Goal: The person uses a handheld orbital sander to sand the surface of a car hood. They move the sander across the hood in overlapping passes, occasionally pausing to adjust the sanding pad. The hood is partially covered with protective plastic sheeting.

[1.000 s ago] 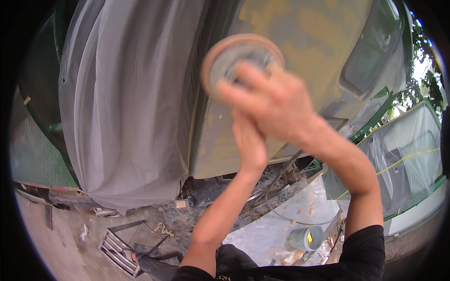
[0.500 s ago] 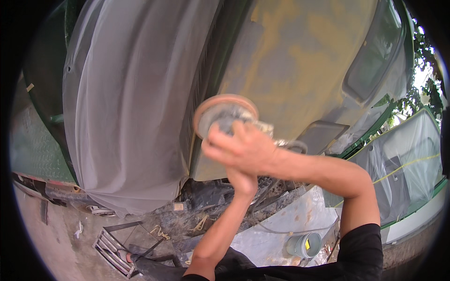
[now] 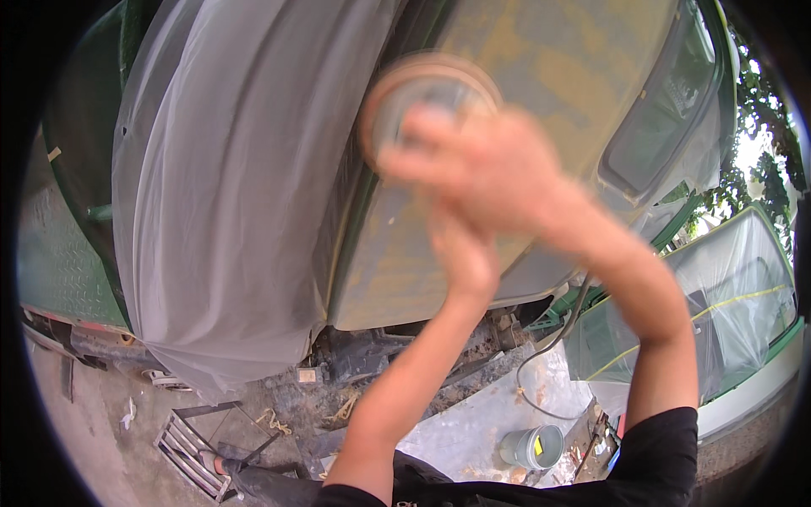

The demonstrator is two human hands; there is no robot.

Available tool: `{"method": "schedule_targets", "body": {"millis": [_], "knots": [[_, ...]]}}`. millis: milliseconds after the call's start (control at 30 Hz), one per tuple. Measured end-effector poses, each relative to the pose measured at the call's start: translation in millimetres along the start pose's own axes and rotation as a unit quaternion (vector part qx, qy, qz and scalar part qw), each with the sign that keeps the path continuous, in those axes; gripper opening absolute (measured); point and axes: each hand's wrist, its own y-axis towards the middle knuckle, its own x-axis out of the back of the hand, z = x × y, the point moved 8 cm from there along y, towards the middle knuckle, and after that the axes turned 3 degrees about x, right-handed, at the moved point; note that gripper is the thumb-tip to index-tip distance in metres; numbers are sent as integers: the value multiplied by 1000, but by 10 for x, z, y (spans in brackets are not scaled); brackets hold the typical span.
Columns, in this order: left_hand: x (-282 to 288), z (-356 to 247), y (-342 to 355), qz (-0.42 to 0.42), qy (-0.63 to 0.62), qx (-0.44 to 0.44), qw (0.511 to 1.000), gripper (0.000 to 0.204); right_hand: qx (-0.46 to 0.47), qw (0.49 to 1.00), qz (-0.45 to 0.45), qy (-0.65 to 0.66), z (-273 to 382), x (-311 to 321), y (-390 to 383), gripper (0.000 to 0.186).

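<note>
A round sander (image 3: 393,110) with an orange-rimmed grey pad is blurred by motion against a hood-like vehicle panel (image 3: 397,279), which shows grey with yellowish patches. My right hand (image 3: 498,165) is closed over the sander's body from the right, its fingers smeared. Below it, my left hand (image 3: 465,245) comes up under the tool and holds it too, though most of its fingers are hidden behind the right hand. The pad lies near the dark gap along the panel's left edge.
Translucent sheeting (image 3: 245,186) drapes the part on the left. On the right stands a green door (image 3: 718,325) covered in plastic. A hose (image 3: 528,372) hangs down past a metal sheet (image 3: 456,431). A bucket (image 3: 532,446) and a metal step frame (image 3: 190,448) are below.
Both hands and the sander have moved up the panel and slightly right. More of the panel's lower part now shows, and the hose hangs in a different curve.
</note>
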Motion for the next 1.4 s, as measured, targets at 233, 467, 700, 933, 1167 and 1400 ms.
{"method": "schedule_targets", "body": {"millis": [233,467,700,933,1167,1400], "knots": [[1172,285,-718,-25,32,-8,999,54,31,998,45,20,1129,-565,-465,31],[-1211,-122,442,234,80,-9,969,70,-105,994,-44,1,-1052,651,77,50],[130,1762,-622,437,253,218,835,102,-152,984,-90,-6,-1453,962,272,43],[1542,2450,-2044,368,224,356,829,95,-106,994,-4,-1,-300,161,-31,50],[2256,2660,-2613,289,301,362,833,52,-162,987,-19,-2,-512,248,-282,49],[3486,2442,-3450,180,312,436,825,42,-221,971,-95,-6,-1134,682,155,43]]}}
